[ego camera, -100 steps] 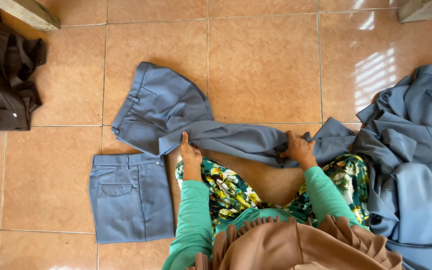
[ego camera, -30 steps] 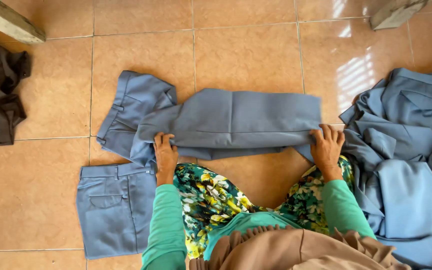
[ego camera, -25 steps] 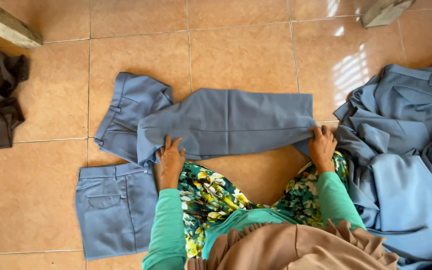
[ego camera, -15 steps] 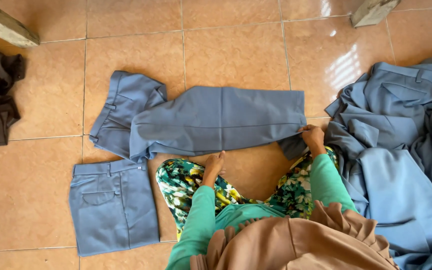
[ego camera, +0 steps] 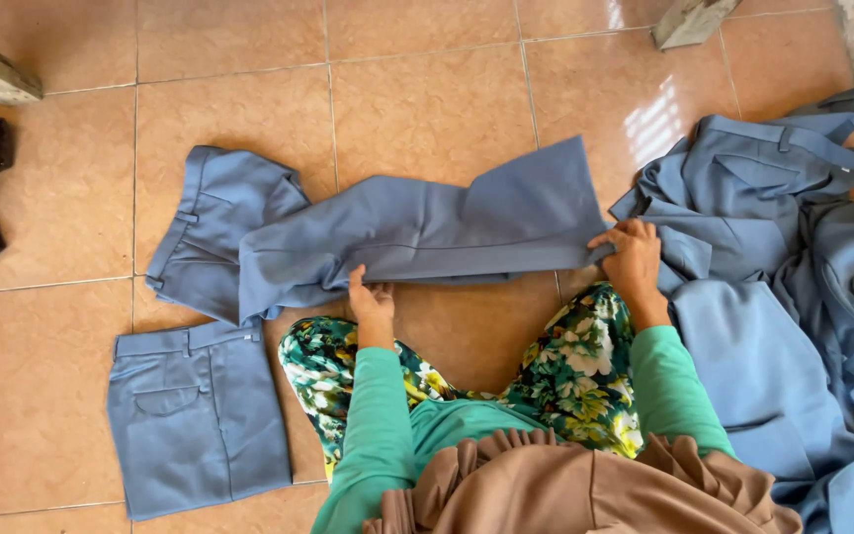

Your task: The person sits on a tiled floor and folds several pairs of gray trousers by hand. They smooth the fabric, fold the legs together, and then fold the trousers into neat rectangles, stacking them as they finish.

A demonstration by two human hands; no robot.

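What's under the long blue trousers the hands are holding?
Under the blue trousers you can see the orange tiled floor around the edges. The left hand and right hand grip the near edge. Anything beneath the cloth is hidden.

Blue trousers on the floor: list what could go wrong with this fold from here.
1. The blue trousers are bunched and creased near the left hand, so creases may get pressed in.
2. The far hem corner sticks up unevenly by the right hand, so the legs may end up misaligned.
3. The pile of blue garments lies right beside that hand and could get caught up in the fold.
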